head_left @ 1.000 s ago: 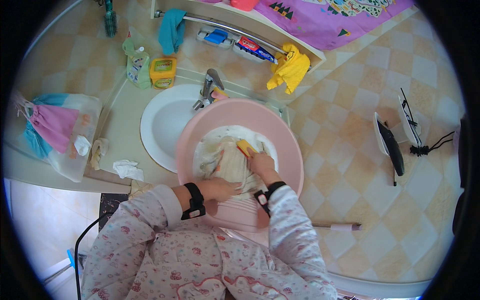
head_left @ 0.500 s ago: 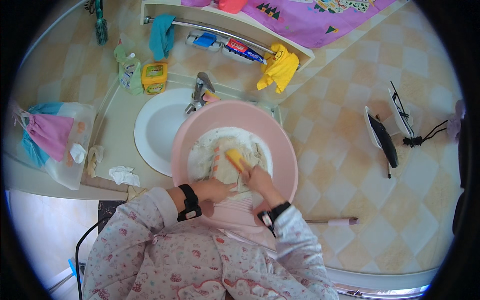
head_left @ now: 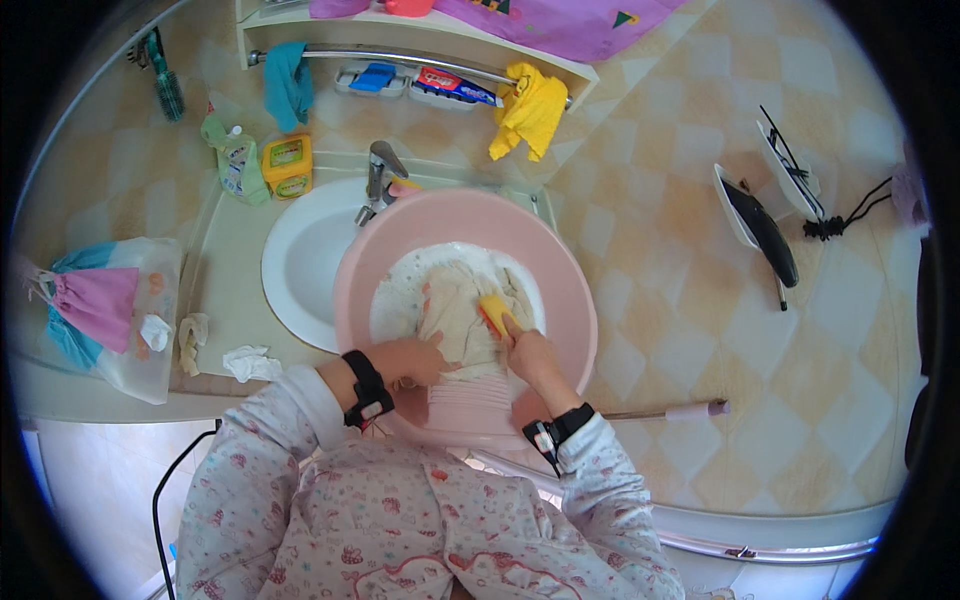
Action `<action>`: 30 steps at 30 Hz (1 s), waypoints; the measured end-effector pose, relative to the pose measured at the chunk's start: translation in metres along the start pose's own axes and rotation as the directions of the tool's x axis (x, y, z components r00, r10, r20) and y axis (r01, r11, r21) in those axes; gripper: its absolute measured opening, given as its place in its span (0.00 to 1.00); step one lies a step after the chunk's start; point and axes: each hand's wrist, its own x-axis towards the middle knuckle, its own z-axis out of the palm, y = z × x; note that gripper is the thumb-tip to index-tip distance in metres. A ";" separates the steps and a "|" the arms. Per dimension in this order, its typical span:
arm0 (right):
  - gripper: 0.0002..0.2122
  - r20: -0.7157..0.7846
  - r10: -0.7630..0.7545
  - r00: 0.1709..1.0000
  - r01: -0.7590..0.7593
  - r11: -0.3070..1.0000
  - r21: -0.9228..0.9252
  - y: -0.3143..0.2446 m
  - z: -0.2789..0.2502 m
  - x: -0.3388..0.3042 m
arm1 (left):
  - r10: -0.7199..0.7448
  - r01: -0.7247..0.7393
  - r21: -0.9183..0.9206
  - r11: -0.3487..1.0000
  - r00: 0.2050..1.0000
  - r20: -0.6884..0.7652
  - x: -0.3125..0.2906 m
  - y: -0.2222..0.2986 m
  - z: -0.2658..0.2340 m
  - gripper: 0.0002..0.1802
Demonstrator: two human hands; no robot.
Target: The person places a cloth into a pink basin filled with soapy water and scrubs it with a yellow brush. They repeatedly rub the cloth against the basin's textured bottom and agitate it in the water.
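Note:
Inside a large pink basin (head_left: 362,258), a wet beige cloth (head_left: 452,305) lies partly in white suds and partly over a ridged pink washboard (head_left: 469,405). At the cloth's lower left edge, my left hand (head_left: 412,361) is closed on it, its fingertips partly hidden by the folds. My right hand (head_left: 533,357) grasps a yellow scrubbing brush (head_left: 494,312), whose orange-red underside rests against the right part of the cloth. Black bands with small devices circle both wrists.
Left of the basin is a white sink (head_left: 310,265) with a metal faucet (head_left: 380,180). A yellow box (head_left: 287,167), a green pouch (head_left: 238,165) and crumpled tissue (head_left: 250,363) sit on the counter. A towel rail (head_left: 410,57) runs above; a handle (head_left: 697,410) sticks out at right.
The brush in my right hand has shifted slightly right across the cloth. The cloth is more bunched, and its orange stripes show less. My left hand stays at its lower left. The whole view has shifted a little.

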 end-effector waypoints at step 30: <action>0.21 -0.003 -0.036 0.999 0.036 0.975 0.219 -0.034 0.022 -0.045 | -0.193 0.260 0.118 0.958 0.894 -0.405 0.045 -0.003 -0.003 0.11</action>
